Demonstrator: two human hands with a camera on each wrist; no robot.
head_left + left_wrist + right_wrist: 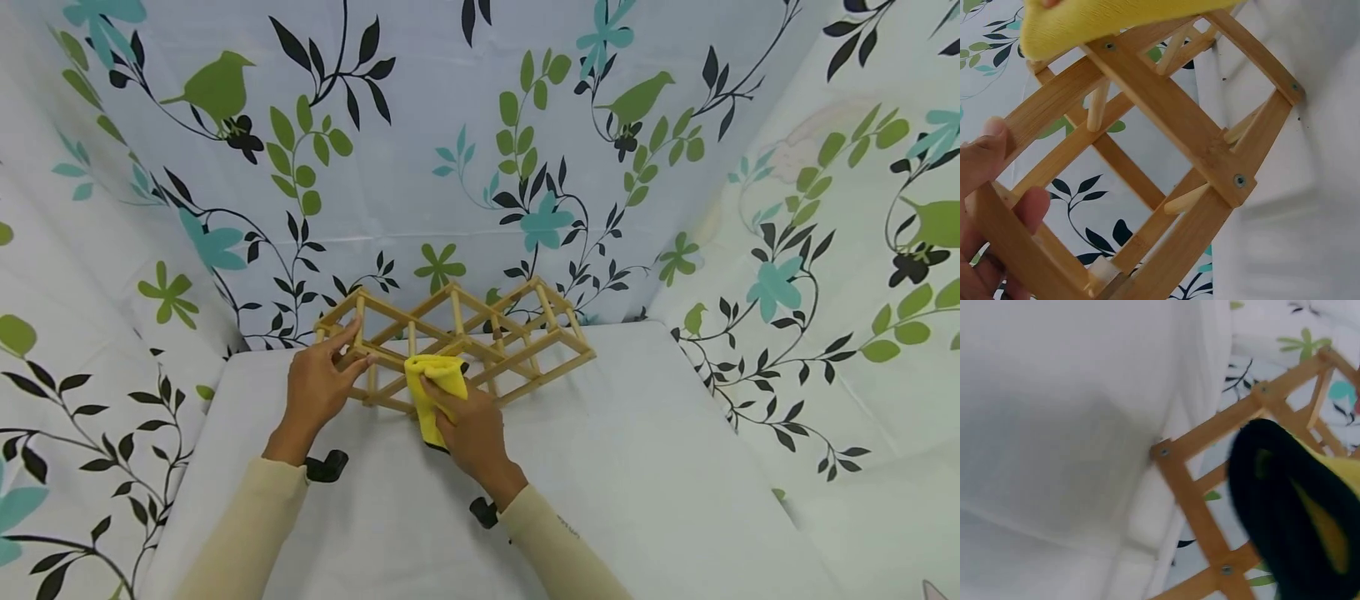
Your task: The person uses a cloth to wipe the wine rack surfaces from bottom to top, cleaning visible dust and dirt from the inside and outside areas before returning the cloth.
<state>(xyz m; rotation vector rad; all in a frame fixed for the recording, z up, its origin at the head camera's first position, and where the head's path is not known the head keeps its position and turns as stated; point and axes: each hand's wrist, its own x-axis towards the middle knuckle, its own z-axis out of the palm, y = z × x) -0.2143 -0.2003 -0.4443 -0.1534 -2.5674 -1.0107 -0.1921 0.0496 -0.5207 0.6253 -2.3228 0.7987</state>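
A wooden lattice rack [463, 342] of crossed slats, round dowels and small screws stands tilted at the back of the white surface. My left hand [318, 385] grips a slat at its left end; the left wrist view shows thumb and fingers [1034, 209] on either side of the wood. In my right hand [480, 433] is a yellow cloth [429, 396] with a dark edge, bunched and held against the rack's front middle. The cloth's dark trim [1272, 500] fills much of the right wrist view and hides the fingers there.
The rack stands on a white-covered table [637, 467]. Patterned fabric with leaves and birds forms a back wall [420, 150] close behind the rack, with more fabric at both sides. Dark wrist mounts [327, 467] stick out by the sleeves.
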